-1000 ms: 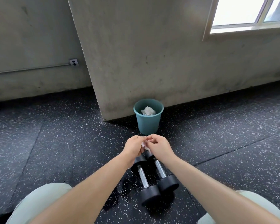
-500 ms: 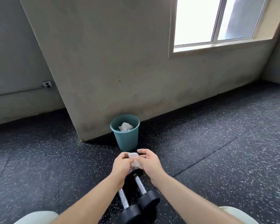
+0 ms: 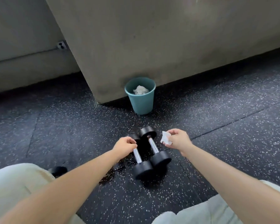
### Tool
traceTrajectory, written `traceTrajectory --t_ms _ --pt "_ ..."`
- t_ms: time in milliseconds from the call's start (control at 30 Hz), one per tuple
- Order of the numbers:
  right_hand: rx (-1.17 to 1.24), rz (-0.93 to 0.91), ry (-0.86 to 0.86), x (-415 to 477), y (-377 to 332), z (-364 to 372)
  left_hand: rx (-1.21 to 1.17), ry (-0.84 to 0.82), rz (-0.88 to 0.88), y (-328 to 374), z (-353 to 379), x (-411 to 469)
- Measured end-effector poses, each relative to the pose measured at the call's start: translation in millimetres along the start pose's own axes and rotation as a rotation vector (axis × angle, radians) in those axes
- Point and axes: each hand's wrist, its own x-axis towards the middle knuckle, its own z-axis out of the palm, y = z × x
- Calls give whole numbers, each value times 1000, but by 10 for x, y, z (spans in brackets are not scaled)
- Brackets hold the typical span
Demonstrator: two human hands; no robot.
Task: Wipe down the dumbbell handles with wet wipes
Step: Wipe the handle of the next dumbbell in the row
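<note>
Vs 0.5 s ago, when both hands met over the weights and pinched the wipe together, the hands had split apart. The right hand [image 3: 179, 140] alone held the crumpled white wet wipe [image 3: 166, 139], pinched btwn thumb and fingertips, up off the floor and just right of the dumbbells, touching neither. The left hand [image 3: 125, 147] had dropped onto the left dumbbell [image 3: 143, 169], fingers curled round the far end of its chrome handle [image 3: 137, 156], next to the far head. The right dumbbell [image 3: 161, 158] lay untouched just beside it, roughly parallel, both on the black speckled rubber floor [image 3: 71, 135], near heads close together, chrome bar of the right one fully exposed. Both dumbbells sat in the same spot as before. Teal bin [image 3: 141, 104] stood beyond them against the base of the concrete pillar [image 3: 136, 46], w/ a balled-up used wipe [image 3: 140, 90] inside, unchanged. Camera had pitched down vs prev frame: window out of view, more floor and both light-trousered knees [image 3: 14, 183] visible at the bottom corners. Wall outlet [image 3: 61, 45] at upper left on the back wall. Small dark object [image 3: 57, 170] by the left knee, too unclear to ID.
</note>
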Motion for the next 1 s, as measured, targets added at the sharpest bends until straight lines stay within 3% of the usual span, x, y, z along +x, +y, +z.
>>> traceTrajectory --t_ms 167,400,667,867,1000 --pt "-313 -71 41 129 194 216 205 -8 -51 -623 25 -60" --pt "-667 -301 -70 340 221 875 404 -97 64 -1059 273 -10" --pt "-1027 -520 -127 740 540 1503 418 -170 155 -1392 568 251" --pt "-1320 -776 -151 1058 788 1776 426 -69 222 -1514 669 354" --pt "-1308 -742 -175 1226 1042 1920 453 -54 235 -1514 707 415"
